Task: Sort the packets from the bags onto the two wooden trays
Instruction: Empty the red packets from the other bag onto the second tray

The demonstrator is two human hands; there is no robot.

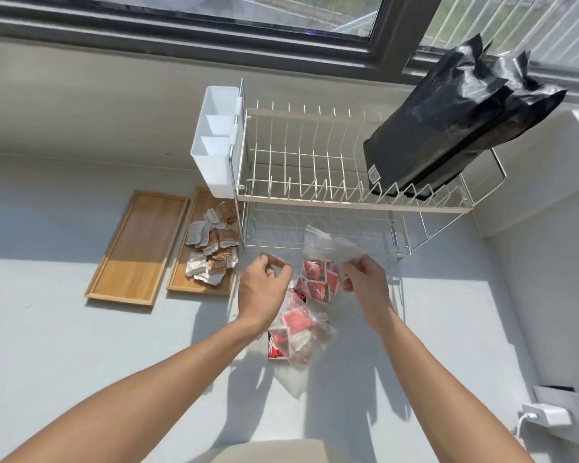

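From the head camera I see my right hand [365, 279] pinching the clear plastic bag [331, 245] over the red packets [316, 282] on the counter [81, 345], in front of the dish rack [315, 195]. My left hand [263, 289] hovers beside them, fingers curled, gripping nothing. Brown packets [214, 248] lie on the right wooden tray [194, 285]; the left wooden tray [137, 248] sits bare beside it

Bright sunlight from the window [214, 8] casts hard shadows; wide-angle edges bend.
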